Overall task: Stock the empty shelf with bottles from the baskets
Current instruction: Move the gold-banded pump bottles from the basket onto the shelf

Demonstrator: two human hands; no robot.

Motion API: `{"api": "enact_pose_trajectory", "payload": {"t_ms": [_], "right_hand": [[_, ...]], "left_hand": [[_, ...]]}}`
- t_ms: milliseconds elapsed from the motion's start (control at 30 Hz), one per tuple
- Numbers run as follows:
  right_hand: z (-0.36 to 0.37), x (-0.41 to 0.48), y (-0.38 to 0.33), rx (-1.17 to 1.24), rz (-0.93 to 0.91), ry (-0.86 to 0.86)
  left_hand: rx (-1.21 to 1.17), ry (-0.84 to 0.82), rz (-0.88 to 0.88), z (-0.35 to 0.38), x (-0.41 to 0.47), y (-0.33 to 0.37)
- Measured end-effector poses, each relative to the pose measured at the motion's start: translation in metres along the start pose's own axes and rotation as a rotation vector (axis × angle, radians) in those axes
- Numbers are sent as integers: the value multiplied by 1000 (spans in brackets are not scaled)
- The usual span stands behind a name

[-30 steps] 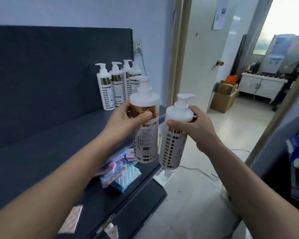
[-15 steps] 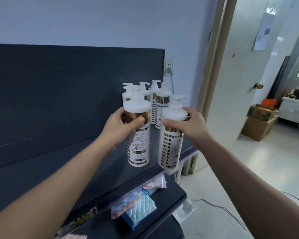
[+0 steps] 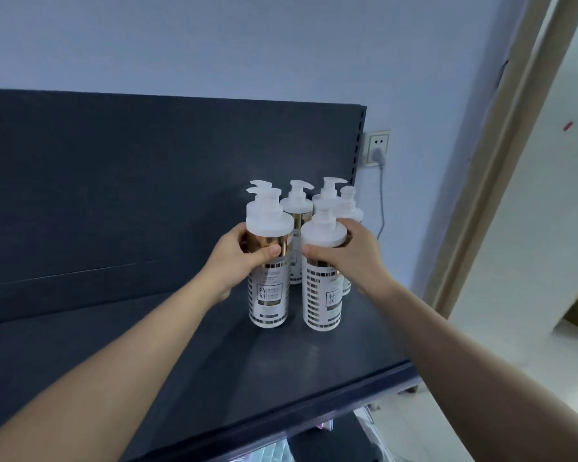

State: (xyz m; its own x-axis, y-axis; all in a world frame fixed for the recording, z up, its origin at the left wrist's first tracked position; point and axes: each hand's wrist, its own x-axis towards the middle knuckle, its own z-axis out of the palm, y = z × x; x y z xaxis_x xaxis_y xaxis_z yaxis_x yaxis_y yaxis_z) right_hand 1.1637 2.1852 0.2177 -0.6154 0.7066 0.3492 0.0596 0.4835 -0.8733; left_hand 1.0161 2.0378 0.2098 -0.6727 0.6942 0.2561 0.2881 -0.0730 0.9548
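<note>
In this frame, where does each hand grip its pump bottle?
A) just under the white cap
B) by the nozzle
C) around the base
A: the left hand wraps the left bottle and the right hand the right bottle at the gold band just under each white cap.

**Dark shelf, bottles at its right end**

You face a dark grey shelf (image 3: 214, 361) with a matching back panel (image 3: 147, 178). Four white pump bottles (image 3: 296, 208) stand clustered at its far right, close against the panel. Just in front of them, the front left bottle (image 3: 268, 295) and the front right bottle (image 3: 321, 295) stand upright side by side, bases at the surface.
</note>
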Motion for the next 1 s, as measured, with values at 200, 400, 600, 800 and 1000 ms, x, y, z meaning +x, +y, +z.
{"api": "enact_pose_trajectory", "payload": {"t_ms": [200, 400, 600, 800, 1000], "right_hand": [[10, 30, 21, 15, 13, -31], [18, 48, 32, 30, 26, -54], [19, 48, 37, -13, -14, -35], [23, 36, 45, -213, -46, -18], [34, 24, 64, -218, 70, 27]], "left_hand": [[0, 36, -45, 10, 18, -15], [50, 26, -63, 11, 28, -27], [78, 20, -63, 14, 34, -37], [180, -35, -72, 12, 34, -36], [402, 79, -6, 22, 14, -52]]}}
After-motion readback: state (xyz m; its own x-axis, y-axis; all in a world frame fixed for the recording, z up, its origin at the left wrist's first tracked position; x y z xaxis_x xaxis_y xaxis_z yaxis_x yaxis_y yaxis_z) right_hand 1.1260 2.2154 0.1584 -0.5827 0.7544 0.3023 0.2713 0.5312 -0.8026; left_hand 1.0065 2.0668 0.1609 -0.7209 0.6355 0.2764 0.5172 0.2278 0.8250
